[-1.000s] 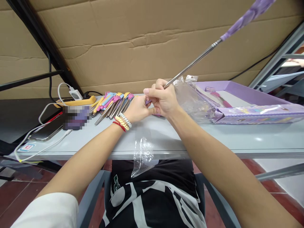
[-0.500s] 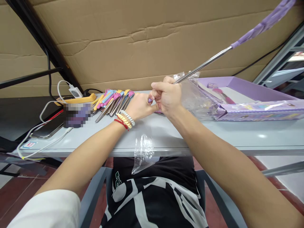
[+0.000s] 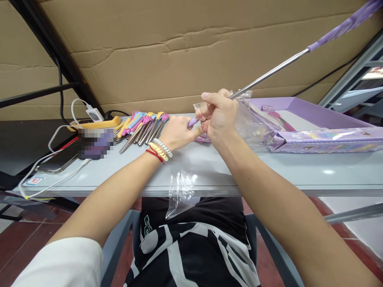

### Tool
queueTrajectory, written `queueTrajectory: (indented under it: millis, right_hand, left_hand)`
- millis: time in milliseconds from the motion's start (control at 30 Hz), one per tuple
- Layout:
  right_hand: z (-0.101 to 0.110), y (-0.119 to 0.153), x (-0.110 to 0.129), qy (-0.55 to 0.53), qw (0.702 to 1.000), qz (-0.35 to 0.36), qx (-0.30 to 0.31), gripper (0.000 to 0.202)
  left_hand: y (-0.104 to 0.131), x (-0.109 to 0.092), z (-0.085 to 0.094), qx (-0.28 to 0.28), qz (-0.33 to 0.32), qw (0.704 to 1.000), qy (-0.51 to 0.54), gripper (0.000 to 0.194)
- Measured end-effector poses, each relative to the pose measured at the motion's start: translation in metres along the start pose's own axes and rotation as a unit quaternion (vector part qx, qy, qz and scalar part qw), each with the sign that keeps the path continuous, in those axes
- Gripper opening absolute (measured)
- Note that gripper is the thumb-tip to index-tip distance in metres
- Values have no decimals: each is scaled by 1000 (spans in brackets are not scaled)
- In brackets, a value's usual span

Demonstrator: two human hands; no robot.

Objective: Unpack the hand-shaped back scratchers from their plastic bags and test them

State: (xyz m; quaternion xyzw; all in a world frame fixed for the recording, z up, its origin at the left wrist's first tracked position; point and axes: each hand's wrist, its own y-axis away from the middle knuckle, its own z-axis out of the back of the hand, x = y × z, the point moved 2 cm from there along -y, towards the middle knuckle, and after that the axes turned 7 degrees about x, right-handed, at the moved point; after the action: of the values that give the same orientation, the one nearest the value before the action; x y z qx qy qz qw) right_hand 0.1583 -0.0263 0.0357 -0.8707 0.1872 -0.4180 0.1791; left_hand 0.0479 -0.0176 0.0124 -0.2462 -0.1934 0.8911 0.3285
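Note:
My left hand (image 3: 179,131) is closed round the purple handle end (image 3: 192,122) of a telescopic metal rod (image 3: 272,73). Curled round the same rod, my right hand (image 3: 220,113) sits just to the right. The rod slants up to the right, and its far part (image 3: 344,32) is purple and twisted-looking, running out at the picture's corner. Left of my hands lies a pile of colourful back scratchers (image 3: 145,125) with hand-shaped heads and metal shafts. Below my hands a clear plastic bag (image 3: 182,191) hangs over the table edge. Small purple printed pieces (image 3: 203,138) show under my fingers.
On the right stands an open purple box (image 3: 326,139) with a pink item inside, beside crumpled clear bags (image 3: 248,127). At left are a phone (image 3: 56,161), white cables and a yellow power strip (image 3: 103,122). A cardboard panel (image 3: 179,59) rises behind the table.
My right hand has moved a little right and up, with the rod shifting the same way. More of the purple handle now shows between my hands.

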Motion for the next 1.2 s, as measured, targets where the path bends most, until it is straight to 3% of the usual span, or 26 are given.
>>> queueTrajectory:
  millis: [200,333,500,700,900,1067,1200]
  right_hand:
    - [-2,0,-8,-17,990,-35,136,37]
    - [1,1,-13,28,981,-67,181,49]
    - [1,4,-12,42,987,-43,152,65]
    - [-5,9,-7,12,995,-50,87,60]
    - [-1,4,2,-23,1000,-20,1,56]
    - [4,-1,2,34,999,-9,13,60]
    - [2,0,1,2,997,-13,73,48]
  left_hand:
    - [0,8,4,-12,15,999,28,67]
    - [0,6,5,-4,7,998,57,63]
    - [-1,4,3,22,-5,999,49,58]
    - [0,4,3,14,4,1000,4,57]
    - [0,8,1,32,64,997,1,70]
    - [0,8,2,19,55,998,-15,71]
    - [1,8,5,-9,34,999,-18,70]
